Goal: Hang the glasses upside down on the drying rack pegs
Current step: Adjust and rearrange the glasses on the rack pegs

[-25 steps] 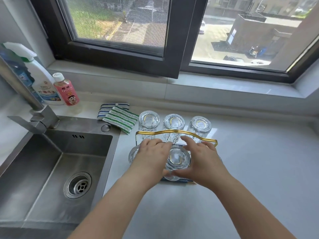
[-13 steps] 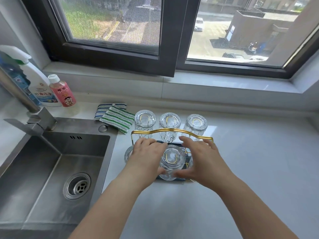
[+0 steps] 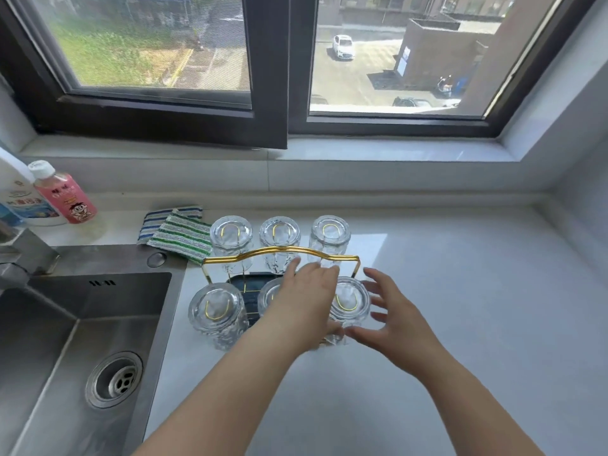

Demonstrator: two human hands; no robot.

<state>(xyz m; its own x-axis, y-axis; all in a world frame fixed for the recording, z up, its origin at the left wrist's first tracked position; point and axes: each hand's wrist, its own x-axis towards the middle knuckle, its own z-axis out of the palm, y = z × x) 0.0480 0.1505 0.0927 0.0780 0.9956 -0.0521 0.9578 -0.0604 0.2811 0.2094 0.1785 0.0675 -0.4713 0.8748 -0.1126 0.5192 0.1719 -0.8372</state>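
The drying rack stands on the desk beside the sink; bare desk lies to its right. The front right glass hangs inverted between left hand and right hand, both spread wide.

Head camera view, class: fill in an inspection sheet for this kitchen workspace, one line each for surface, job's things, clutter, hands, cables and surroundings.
Surface: pale countertop, steel sink at left.
Job's things: gold drying rack with six glasses upside down on pegs; near right glass between both hands.
Clutter: striped cloths, pink bottle, spray bottle.
Hands: left hand rests over the middle front glass; right hand open, beside the glass.
Cables: nothing seen.
Surroundings: window above, street outside.
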